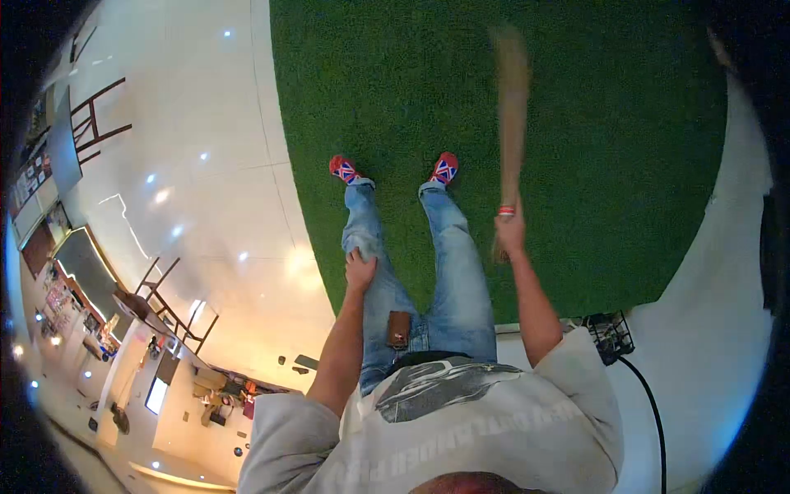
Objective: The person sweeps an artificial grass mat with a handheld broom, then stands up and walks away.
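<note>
My right hand (510, 233) is closed round the lower end of a long tan stick broom (512, 123), which has a red and white band just above my fingers. The broom stretches away over a green turf mat (609, 148); its far end is smeared by motion, so its strands cannot be made out. Nothing is held in my left hand (360, 270), which rests on my left leg around the knee, fingers laid over the blue jeans (461, 272). Both red and blue shoes (444, 169) stand on the mat.
A pale glossy floor (214, 107) borders the mat on the left, with dark-framed chairs (177, 300) further out. Beside my right elbow is a black wire basket (613, 333), with a black cable (654, 395) running behind me. A brown pouch (399, 328) hangs at my waist.
</note>
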